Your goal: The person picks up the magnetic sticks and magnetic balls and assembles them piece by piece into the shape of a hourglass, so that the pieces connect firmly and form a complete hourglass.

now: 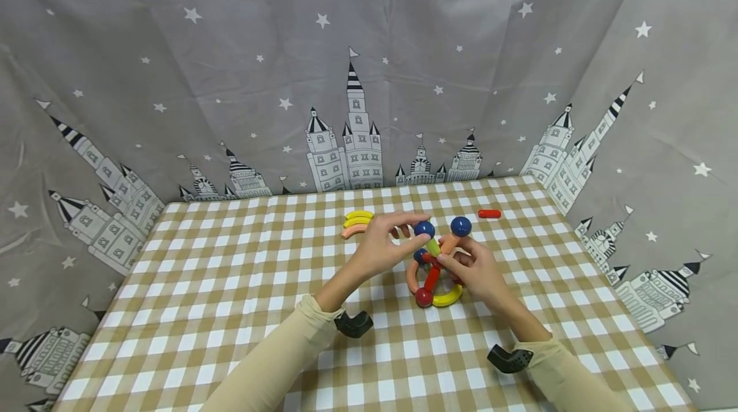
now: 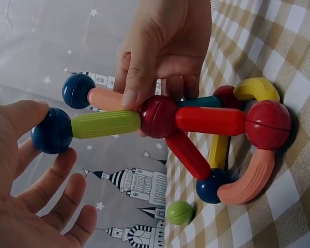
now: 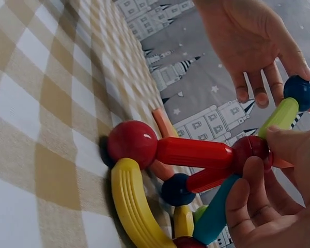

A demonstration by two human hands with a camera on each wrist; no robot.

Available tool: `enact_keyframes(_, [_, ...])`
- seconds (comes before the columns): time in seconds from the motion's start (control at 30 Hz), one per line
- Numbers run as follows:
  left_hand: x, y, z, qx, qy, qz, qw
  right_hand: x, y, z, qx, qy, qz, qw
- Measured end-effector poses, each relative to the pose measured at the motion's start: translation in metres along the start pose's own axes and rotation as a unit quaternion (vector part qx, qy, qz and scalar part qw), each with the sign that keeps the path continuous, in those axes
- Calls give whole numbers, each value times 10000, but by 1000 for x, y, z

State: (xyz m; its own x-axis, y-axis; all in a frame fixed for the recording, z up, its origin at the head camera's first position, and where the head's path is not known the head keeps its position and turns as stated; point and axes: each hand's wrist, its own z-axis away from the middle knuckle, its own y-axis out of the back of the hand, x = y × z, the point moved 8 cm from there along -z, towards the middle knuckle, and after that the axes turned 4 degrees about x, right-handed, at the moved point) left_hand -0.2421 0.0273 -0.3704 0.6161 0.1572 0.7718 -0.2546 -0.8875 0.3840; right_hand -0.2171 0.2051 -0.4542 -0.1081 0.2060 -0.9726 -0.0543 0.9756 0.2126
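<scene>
A figure of toy balls and ribbed rods stands on the table. Between thumb and index finger my left hand (image 1: 385, 242) pinches a blue ball (image 2: 51, 130), its other fingers spread. That ball tops a light green rod (image 2: 106, 124) on the upper red ball (image 2: 159, 117). My right hand (image 1: 478, 268) holds this red ball, thumb by the green rod's foot. A peach rod (image 1: 450, 244) with another blue ball (image 1: 460, 227) also rises there, partly hidden. Straight red rods (image 2: 211, 121) and a teal rod (image 3: 217, 209) slope down to a ring with yellow (image 3: 129, 201) and peach (image 2: 250, 178) curved rods.
Behind my left hand lie yellow and peach curved rods (image 1: 359, 220). A loose red rod (image 1: 489, 214) is at the back right. Beyond the figure sits a green ball (image 2: 179, 212). A grey castle-print curtain (image 1: 461, 79) hangs behind the checked tablecloth (image 1: 230, 284).
</scene>
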Motion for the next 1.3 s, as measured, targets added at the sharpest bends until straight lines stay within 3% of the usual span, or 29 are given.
enact_keyframes(0.33, [0,-4,-2,43,179,-38,9998,1,0,1,159,-35,-95,9998])
enact_keyframes(0.9, [-3,-6,-2,-22,185,-35,9998,-1,2,-2,-44,133,-74,9999])
enact_keyframes(1.3, [-4,-5,-2,-35,355,26,9994,-15,-1,-11,-798,381,666,9939])
